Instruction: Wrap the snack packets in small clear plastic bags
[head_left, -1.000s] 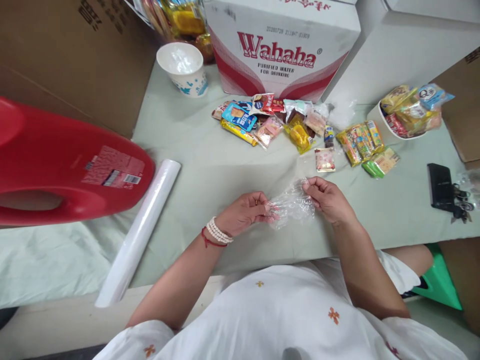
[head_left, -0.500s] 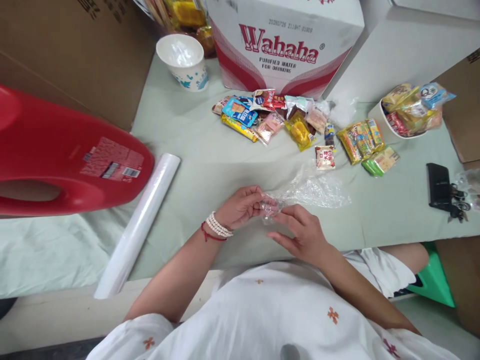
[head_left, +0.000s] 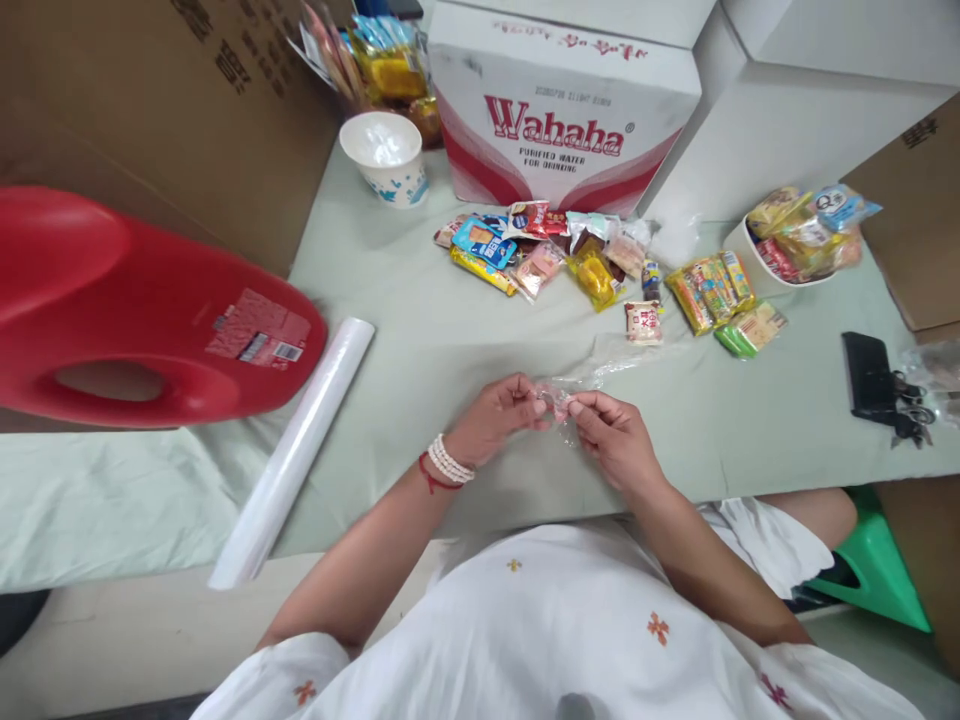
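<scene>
Both of my hands pinch a thin, clear plastic bag near the table's front middle. My left hand (head_left: pixel 504 415), with a white beaded bracelet and red cord at the wrist, is closed on the gathered left part of the clear plastic bag (head_left: pixel 600 367). Opposite it, my right hand (head_left: pixel 616 435) grips the same crumpled part between thumb and fingers. Something pinkish shows through the plastic between the fingertips; its kind is unclear. The loose end of the bag trails away to the right on the cloth, close to a small wrapped snack (head_left: pixel 643 323).
A pile of wrapped snacks (head_left: pixel 540 262) lies before a Wahaha carton (head_left: pixel 562 135). Left are a plastic film roll (head_left: pixel 294 450), a red jug (head_left: pixel 180 340) and a paper cup (head_left: pixel 386 165). Right are a snack-filled white tub (head_left: pixel 780 268), a black wallet (head_left: pixel 868 377) and keys (head_left: pixel 911 415).
My right hand has gone from loosely spread fingers to a pinch on the plastic bag beside my left hand. The bag's loose end looks narrower. The camera view has shifted slightly.
</scene>
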